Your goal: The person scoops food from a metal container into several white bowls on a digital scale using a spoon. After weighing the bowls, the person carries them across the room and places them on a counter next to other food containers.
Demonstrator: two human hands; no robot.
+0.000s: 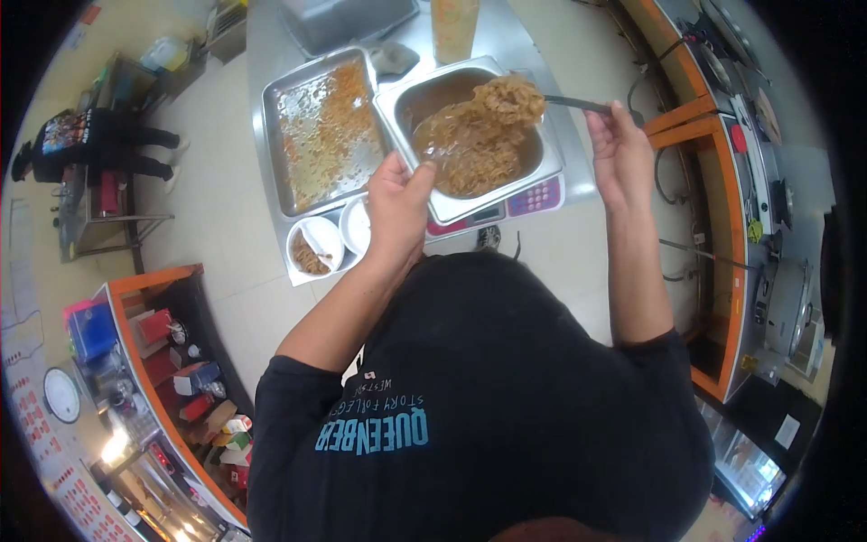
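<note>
My left hand [400, 200] grips the near left rim of a deep metal pan [551, 164], its thumb over the edge. Brown shredded food in sauce [470, 163] lies in the pan. In my right hand [623, 154] is the dark handle of a serving utensil [569, 102]; its head, heaped with the brown food [510, 98], is above the pan's far right part. Under the pan's near edge shows a pink and white scale [535, 199]. To the left stand a white bowl [316, 244] with some brown food and a second white bowl [355, 226], partly behind my left hand.
A large shallow tray [267, 154] with oily orange bits lies left of the pan. Beyond are a grey tub [343, 25], a crumpled cloth [393, 59] and a tall container [454, 29]. A person in black [108, 140] stands far left. Orange-framed shelving stands on both sides.
</note>
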